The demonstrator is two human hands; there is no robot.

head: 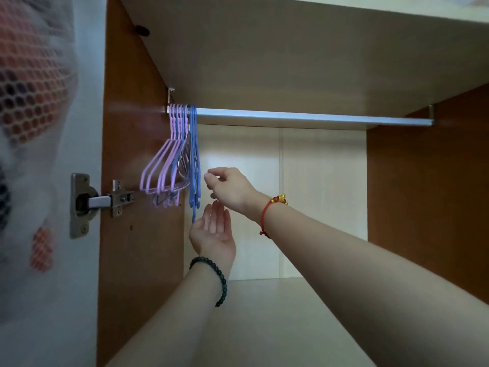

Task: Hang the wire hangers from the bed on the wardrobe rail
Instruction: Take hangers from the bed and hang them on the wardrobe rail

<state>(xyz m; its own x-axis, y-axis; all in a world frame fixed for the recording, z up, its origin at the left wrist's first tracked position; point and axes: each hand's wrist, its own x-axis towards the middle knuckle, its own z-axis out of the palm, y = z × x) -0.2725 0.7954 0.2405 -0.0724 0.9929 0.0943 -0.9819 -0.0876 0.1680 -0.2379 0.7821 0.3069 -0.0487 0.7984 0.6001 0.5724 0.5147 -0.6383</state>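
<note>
Head view, looking up into an open wardrobe. Across the upper part, a pale metal rail, running from the brown left wall to the brown right wall. At the left end of that rail, tight against the left wall, a bunch of wire hangers: lilac hangers nearest the wall, blue hangers just to their right. All hooked over the rail and hanging down, packed together and touching. A few bare grey wire ones in among them, too tangled to count.

Just right of the blue hangers, the right hand, back toward the camera. Fingers loosely curled, thumb and forefinger close together with nothing between them: released, grasping nothing, a small gap away from the hangers. On its wrist, a red string bracelet with orange beads.

Below it, the left hand, palm up, fingers straight and relaxed, likewise released. Just under the lower ends of the blue hangers; touching them or not, cannot tell. On that wrist, a black bead bracelet.

Nearer, along the bottom, a pale shelf. On the left wall, a metal hinge joining it to the door. Far left, blurred netting with red patches.
</note>
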